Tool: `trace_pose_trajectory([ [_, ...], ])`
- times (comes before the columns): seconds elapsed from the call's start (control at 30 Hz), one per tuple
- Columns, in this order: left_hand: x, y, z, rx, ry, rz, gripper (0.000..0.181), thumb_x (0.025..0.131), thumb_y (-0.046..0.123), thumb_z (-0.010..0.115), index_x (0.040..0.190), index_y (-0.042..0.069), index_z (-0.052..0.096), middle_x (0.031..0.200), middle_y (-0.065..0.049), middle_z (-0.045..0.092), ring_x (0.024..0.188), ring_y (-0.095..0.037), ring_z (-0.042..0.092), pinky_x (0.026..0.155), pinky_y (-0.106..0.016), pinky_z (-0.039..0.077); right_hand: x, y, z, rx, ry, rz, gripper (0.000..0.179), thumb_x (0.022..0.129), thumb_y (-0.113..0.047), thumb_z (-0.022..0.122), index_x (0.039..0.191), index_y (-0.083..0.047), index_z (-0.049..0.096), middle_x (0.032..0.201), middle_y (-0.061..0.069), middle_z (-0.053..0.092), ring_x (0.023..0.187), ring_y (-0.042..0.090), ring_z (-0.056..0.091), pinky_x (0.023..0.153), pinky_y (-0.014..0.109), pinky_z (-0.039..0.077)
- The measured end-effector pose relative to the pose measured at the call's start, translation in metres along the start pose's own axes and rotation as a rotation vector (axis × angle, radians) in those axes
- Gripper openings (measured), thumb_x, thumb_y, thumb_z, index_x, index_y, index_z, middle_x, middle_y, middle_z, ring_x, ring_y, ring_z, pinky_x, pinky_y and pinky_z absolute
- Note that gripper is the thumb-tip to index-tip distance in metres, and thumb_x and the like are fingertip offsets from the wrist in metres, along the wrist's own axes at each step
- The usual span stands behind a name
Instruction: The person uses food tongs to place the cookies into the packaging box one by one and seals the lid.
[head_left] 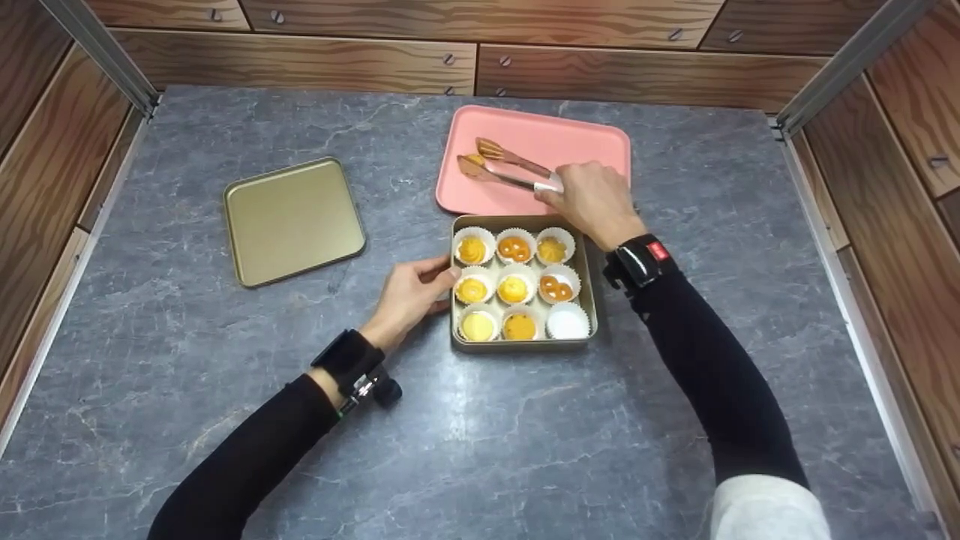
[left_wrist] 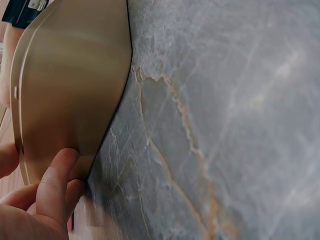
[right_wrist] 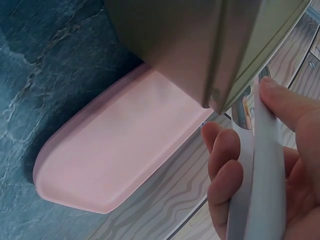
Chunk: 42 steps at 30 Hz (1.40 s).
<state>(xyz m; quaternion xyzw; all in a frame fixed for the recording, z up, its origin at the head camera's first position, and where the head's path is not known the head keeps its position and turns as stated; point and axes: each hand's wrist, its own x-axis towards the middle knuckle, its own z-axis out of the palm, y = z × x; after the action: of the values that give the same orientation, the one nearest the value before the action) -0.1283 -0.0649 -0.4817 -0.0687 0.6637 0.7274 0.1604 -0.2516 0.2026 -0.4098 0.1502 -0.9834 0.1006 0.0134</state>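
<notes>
A gold square tin (head_left: 525,346) holds paper cups in rows, most with yellow or orange sweets; the white cup (head_left: 568,322) at the near right shows no sweet. My left hand (head_left: 409,296) holds the tin's left side, thumb at the rim and fingers against the outer wall (left_wrist: 75,90). My right hand (head_left: 596,199) grips food tongs (head_left: 517,159) by their white handles (right_wrist: 267,175). Over the pink tray (head_left: 592,142), the wooden tong tips lie on either side of a small yellow-orange piece (head_left: 475,159). In the right wrist view the tin hides the tong tips.
A gold lid (head_left: 296,221) lies on the grey marbled table (head_left: 465,450) left of the tin. The pink tray sits right behind the tin. Wood-patterned panels (head_left: 360,64) border the table at the back and both sides.
</notes>
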Motion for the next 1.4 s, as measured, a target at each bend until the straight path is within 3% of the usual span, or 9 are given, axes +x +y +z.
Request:
trace_pose_trajectory([
  [0.27,0.000,0.000,0.001,0.009,-0.003,-0.002,0.051,0.101,0.012,0.068,0.146,-0.003,0.051,0.143,-0.021,0.060,0.117,-0.029,0.068,0.089,-0.033,0.064,-0.003,0.002,0.002,-0.009,-0.013,-0.009,0.038,0.097,-0.044,0.072,0.092,-0.006,0.071,0.081,0.015,0.068,0.077,0.037,0.066,0.066,0.053,0.057],
  [0.67,-0.001,0.001,0.000,0.027,-0.004,-0.026,0.053,0.101,0.013,0.068,0.148,-0.002,0.050,0.144,-0.021,0.059,0.118,-0.029,0.067,0.091,-0.032,0.063,-0.016,0.017,-0.001,-0.006,0.006,0.000,0.037,0.099,-0.043,0.070,0.094,-0.006,0.069,0.075,0.009,0.060,0.068,0.028,0.057,0.055,0.042,0.049],
  [0.97,0.000,0.001,0.001,0.011,0.003,-0.014,0.053,0.101,0.013,0.068,0.148,-0.004,0.049,0.143,-0.022,0.060,0.119,-0.030,0.067,0.090,-0.033,0.064,-0.034,0.033,-0.005,0.005,0.106,-0.022,0.039,0.097,-0.044,0.071,0.084,-0.009,0.060,0.070,0.008,0.056,0.063,0.033,0.059,0.050,0.049,0.049],
  [1.17,0.000,0.002,0.000,0.040,0.004,-0.020,0.054,0.101,0.014,0.069,0.148,-0.003,0.049,0.144,-0.021,0.059,0.118,-0.029,0.068,0.089,-0.031,0.064,-0.048,0.039,-0.004,0.025,0.151,-0.056,0.038,0.097,-0.041,0.073,0.082,-0.009,0.058,0.064,0.006,0.053,0.056,0.029,0.053,0.045,0.043,0.045],
  [1.4,0.001,0.001,-0.001,0.034,-0.003,-0.024,0.053,0.101,0.013,0.068,0.148,-0.002,0.050,0.146,-0.021,0.058,0.120,-0.030,0.067,0.091,-0.032,0.063,-0.066,0.043,-0.005,0.104,0.177,-0.082,0.031,0.097,-0.037,0.073,0.089,-0.008,0.065,0.065,0.004,0.057,0.053,0.022,0.050,0.045,0.033,0.040],
])
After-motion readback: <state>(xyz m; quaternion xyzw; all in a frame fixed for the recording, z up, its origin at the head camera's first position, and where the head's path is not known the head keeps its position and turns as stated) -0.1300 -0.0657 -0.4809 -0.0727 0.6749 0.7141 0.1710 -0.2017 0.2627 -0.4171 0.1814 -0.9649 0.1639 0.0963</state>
